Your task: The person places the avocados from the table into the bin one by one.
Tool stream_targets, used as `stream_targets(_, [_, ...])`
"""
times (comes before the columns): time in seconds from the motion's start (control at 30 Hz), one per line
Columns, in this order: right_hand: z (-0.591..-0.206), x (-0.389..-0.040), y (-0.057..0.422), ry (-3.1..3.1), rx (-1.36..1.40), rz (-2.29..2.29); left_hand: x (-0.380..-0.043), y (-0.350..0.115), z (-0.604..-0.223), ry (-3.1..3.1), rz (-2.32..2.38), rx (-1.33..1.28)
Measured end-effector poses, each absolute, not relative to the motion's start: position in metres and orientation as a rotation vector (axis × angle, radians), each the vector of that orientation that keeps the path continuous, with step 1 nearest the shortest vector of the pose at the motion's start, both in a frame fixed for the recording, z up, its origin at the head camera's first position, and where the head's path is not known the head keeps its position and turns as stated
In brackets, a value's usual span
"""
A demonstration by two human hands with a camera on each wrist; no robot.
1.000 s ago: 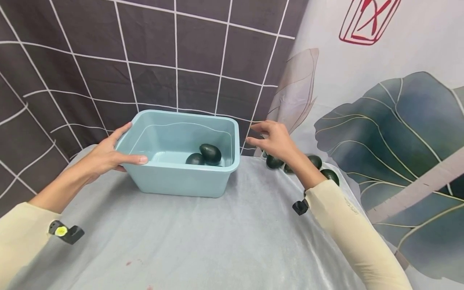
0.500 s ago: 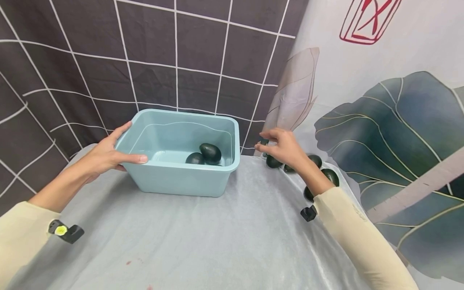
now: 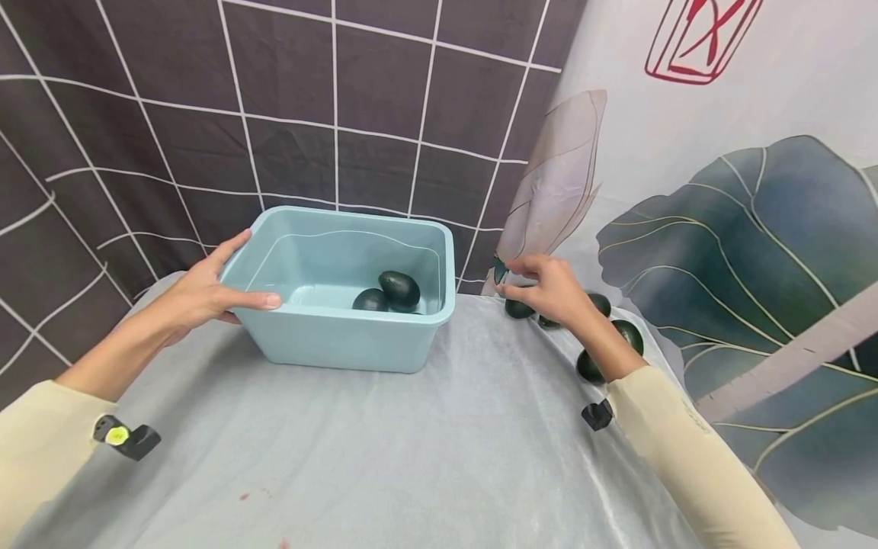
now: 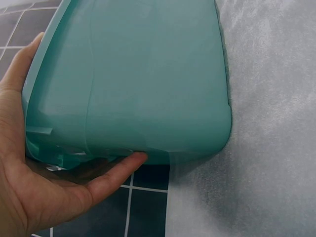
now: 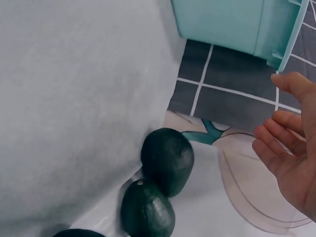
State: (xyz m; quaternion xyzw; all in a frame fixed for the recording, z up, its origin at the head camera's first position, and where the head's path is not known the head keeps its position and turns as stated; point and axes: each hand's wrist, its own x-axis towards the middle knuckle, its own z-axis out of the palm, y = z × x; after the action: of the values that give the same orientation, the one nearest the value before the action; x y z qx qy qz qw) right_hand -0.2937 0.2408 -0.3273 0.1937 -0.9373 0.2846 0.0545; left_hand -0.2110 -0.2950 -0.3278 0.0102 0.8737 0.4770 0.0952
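My left hand (image 3: 195, 296) grips the left end of a light blue plastic bin (image 3: 346, 343), its thumb over the front rim. In the left wrist view its fingers (image 4: 118, 173) lie along the bin's end. Two dark green avocados (image 3: 399, 290) show inside the bin at its right end, with a sliver of dark green beside them. My right hand (image 3: 552, 288) hangs above several more avocados (image 3: 590, 367) at the table's right edge, fingers loosely bent and holding nothing. The right wrist view shows two of these avocados (image 5: 168, 160) touching, below and left of the hand.
A grey cloth (image 3: 357, 457) covers the table under the bin. Behind it hangs a dark curtain (image 3: 377, 99) with a white grid. To the right is a pale curtain (image 3: 686, 137) with large printed leaves, close against the loose avocados.
My right hand has moved right and slightly down, away from the bin toward the loose avocados. The left hand, the bin and the avocados in it have stayed put.
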Motion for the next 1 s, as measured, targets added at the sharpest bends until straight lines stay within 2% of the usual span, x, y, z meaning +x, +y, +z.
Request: stream_targets(1.0, [-0.348,-0.271,0.322,-2.979,0.517,0.92,-0.211,-0.295,-0.328,2.588,1.415,0.032])
